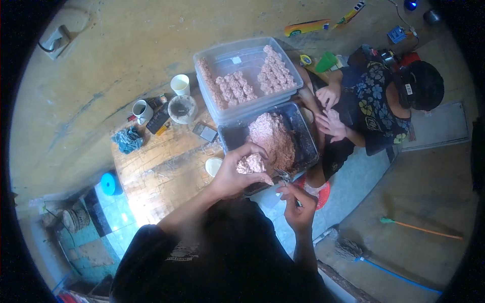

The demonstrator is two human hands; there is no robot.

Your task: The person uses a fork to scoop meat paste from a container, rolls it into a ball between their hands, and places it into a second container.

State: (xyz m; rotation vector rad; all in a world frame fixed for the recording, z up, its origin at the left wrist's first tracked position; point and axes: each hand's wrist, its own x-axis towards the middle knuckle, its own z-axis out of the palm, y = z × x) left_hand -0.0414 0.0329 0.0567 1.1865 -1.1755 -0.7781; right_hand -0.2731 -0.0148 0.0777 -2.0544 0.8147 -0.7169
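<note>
A clump of pinkish, minced-looking mixture [251, 163] sits in the curled fingers of my left hand [230, 175], above the near side of a dark plastic tub [232, 141]. Inside the tub is a large mound of similar mixture [269, 132]. My right hand [301, 207] grips a metal fork [283, 175], its tines close to the left thumb at the tub's near edge. Behind the tub stand stacked clear plastic boxes [209, 99]. The top box contains rows of shaped lumps [235, 88] of the pinkish mixture, with a bare patch between groups.
A co-worker [379, 98] sits at the right, hands near the boxes. On the wooden table [151, 170] are a mug [141, 111], a pale cup [180, 85], a stone mortar [182, 109], a small digital scale [205, 131] and a blue cloth [128, 140]. A red basin [323, 196] stands below right.
</note>
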